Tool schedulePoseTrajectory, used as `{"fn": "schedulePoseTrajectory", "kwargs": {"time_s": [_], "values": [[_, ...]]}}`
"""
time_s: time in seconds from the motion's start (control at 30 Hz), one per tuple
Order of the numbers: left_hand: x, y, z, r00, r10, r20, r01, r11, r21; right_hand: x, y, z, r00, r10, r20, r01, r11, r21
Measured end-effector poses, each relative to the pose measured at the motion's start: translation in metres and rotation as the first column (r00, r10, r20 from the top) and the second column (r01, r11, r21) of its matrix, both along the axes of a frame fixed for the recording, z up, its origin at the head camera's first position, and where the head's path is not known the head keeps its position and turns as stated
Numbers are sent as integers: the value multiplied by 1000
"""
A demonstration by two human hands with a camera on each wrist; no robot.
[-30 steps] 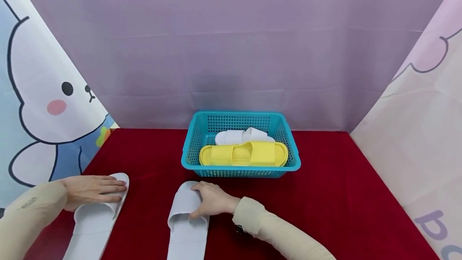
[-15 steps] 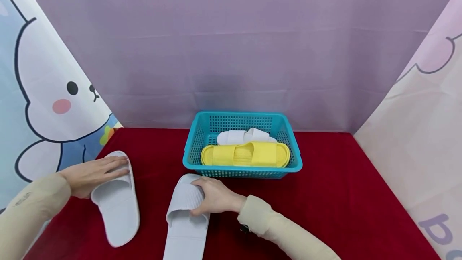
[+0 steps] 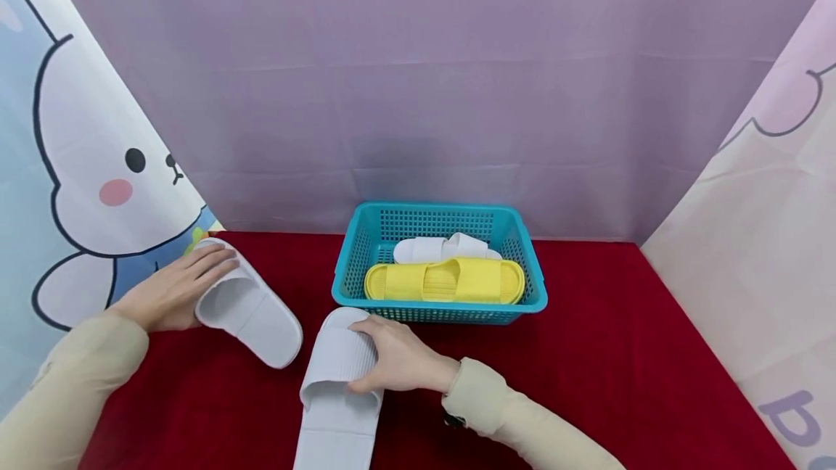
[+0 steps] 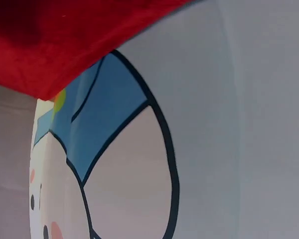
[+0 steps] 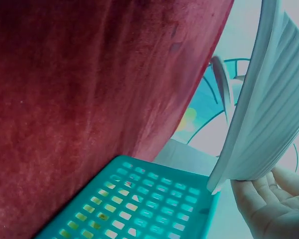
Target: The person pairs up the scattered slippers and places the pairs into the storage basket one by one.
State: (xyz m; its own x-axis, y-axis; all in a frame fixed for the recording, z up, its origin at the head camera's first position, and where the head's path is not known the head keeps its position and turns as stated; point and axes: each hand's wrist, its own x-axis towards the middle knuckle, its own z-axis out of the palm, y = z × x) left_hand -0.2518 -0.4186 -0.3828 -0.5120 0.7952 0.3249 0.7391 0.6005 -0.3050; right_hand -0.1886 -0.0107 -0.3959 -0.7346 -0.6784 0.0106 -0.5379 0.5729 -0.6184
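Observation:
My left hand (image 3: 173, 290) grips a white ribbed slipper (image 3: 268, 325) at its toe and strap, fingers over the top; the thumb is hidden. That slipper slants, its heel toward the right front. My right hand (image 3: 408, 357) holds a second white slipper (image 3: 339, 419) by the right side of its strap, thumb near the strap's opening. Its heel runs out of the head view at the bottom. In the right wrist view, this slipper's ribbed strap (image 5: 284, 94) stands close above the fingers. The left wrist view shows neither hand nor slipper.
A blue-green mesh basket (image 3: 418, 312) stands at the back of the red cloth (image 3: 588, 354), just beyond the right slipper's toe. Yellow slippers (image 3: 408, 281) lie in its front part, white slippers (image 3: 418, 249) behind them. Printed and lilac curtains (image 3: 418, 93) enclose the table.
The left hand has moved its slipper away from the front, turning it so the heel swings to the right. The right hand and its slipper have shifted only slightly forward.

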Motion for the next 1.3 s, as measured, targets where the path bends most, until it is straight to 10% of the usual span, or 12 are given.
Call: {"fn": "schedulePoseTrajectory", "kwargs": {"time_s": [0.53, 0.8, 1.3], "values": [[-7, 19, 12, 992, 16, -124, 13, 973, 230, 5, 25, 18, 998, -56, -3, 55, 994, -97], [-6, 35, 18, 996, 43, -79, -17, 954, 300, -4, 53, 28, 986, -151, 70, 162, 967, -198], [-5, 78, 32, 993, 94, -66, -76, 967, 245, -20, 103, 42, 940, -340, 37, 333, 885, -326]]}}
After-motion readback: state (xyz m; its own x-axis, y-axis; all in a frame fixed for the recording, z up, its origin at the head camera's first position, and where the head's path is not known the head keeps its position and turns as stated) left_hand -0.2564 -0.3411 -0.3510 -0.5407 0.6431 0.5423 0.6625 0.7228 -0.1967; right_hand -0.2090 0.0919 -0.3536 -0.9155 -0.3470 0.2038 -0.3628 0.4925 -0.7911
